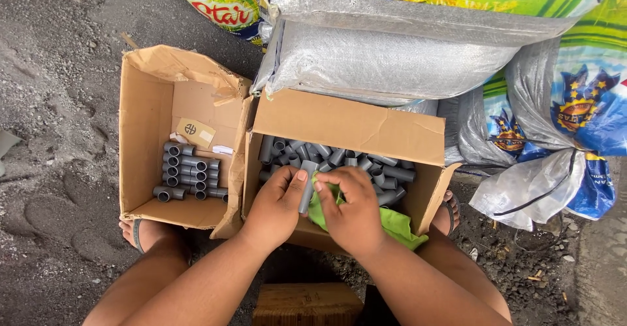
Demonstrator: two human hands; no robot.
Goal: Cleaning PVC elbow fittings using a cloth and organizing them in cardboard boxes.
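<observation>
— What do you have on the head camera?

— I'm looking straight down. My left hand (277, 202) is curled around a short grey pipe piece (306, 185), thumb on top, fingers wrapped underneath, holding it upright over the near edge of the right-hand cardboard box (353, 127).

— And the other hand?

— My right hand (349, 211) is closed down on a green cloth (392, 225), pressing it against the pipe piece. The cloth bunches under the palm and trails off to the right over the near wall of the box.

— What is in that box?

— A loose heap of grey pipe fittings (339, 159), lying every which way, filling the far part of the box behind my hands.

— Anything to the left?

— A second open cardboard box (147, 123), touching the first one side by side. In it sits a neat stack of grey fittings (189, 172), laid in rows with their open ends facing left, near the box's near-right part. A small paper tag (194, 132) lies just beyond them.

— Surroundings?

— Woven sacks (392, 51), silver-grey and brightly printed, pile up at the far side and right. The ground (59, 104) is dark grit. I see my feet in sandals (140, 234) at the near side, and a wooden block (307, 303) between my legs.
</observation>
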